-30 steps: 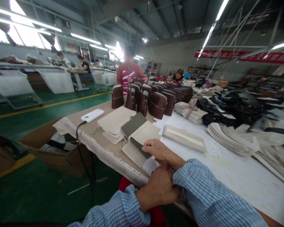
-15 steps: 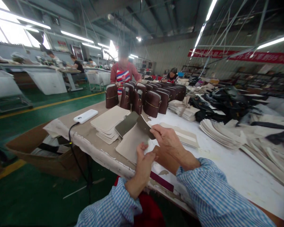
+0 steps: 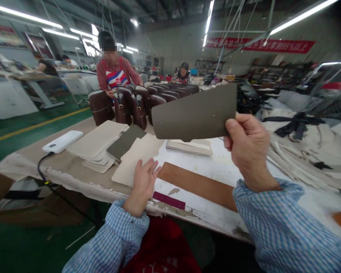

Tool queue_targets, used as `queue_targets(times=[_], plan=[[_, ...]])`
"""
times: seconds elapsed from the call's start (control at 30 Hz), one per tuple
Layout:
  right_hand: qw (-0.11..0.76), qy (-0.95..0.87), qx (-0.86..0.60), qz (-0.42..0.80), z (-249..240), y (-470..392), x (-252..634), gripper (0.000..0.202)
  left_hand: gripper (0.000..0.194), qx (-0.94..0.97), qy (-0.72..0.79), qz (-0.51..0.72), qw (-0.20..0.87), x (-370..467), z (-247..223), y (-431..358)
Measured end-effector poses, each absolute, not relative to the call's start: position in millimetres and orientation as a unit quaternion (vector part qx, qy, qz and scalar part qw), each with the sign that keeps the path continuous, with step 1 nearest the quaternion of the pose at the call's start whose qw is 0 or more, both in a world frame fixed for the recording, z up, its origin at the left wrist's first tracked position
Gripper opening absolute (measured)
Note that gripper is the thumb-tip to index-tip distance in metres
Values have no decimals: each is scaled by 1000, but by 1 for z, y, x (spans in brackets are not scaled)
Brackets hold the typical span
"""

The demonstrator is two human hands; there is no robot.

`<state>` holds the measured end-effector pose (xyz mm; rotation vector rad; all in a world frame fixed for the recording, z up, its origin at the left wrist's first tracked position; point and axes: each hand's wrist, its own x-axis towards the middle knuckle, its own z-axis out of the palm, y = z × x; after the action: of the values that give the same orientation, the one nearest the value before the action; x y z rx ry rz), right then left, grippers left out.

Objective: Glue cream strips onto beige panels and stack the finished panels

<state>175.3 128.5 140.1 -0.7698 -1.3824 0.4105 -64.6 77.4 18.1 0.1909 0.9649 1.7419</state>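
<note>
My right hand (image 3: 248,146) pinches the right end of a dark olive-grey flat panel (image 3: 196,113), held up above the table (image 3: 216,163). My left hand (image 3: 144,176) rests with fingers spread on the lower right edge of a cream panel (image 3: 139,153). Partly under that panel lies another dark olive panel (image 3: 126,140), beside a stack of cream panels (image 3: 98,140). A brown strip (image 3: 197,185) and a short purple strip (image 3: 169,200) lie to the right of my left hand.
Brown bags (image 3: 123,110) stand in rows behind, with a person in a striped apron (image 3: 116,76) beside them. A white power bank (image 3: 63,141) trails a black cable over the edge. More panels (image 3: 190,147) and fabric heaps (image 3: 301,140) lie right; a cardboard box (image 3: 39,204) sits below left.
My right hand has lifted the dark panel up and rightward off the cream panel. My left hand has flattened onto the cream panel. The view has turned right.
</note>
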Motion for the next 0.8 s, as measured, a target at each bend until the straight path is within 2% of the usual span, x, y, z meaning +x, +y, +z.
queue_targets(times=[0.1,0.17,0.27,0.37,0.43,0.53,0.63,0.73,0.8], plan=[[728,-583,-301,198,142,118,215,13,60,93,412,732,534,-66,18,81],[684,-634,-295,207,136,104,237,10,58,105,418,730,529,-67,18,83],[521,-738,-356,238,115,77,262,8,49,132,427,726,523,-67,16,85],[347,-779,-443,275,82,56,283,18,41,168,441,716,515,-66,13,86],[297,-772,-483,289,59,48,296,24,41,200,455,710,498,-63,10,83],[293,-756,-503,299,31,37,314,26,44,293,481,693,449,-55,5,70],[313,-736,-526,289,14,27,325,25,35,501,502,593,381,-45,2,50],[318,-733,-534,274,6,20,331,23,24,704,445,480,274,-31,3,33],[311,-744,-524,275,4,20,334,23,20,766,394,452,233,-22,3,28]])
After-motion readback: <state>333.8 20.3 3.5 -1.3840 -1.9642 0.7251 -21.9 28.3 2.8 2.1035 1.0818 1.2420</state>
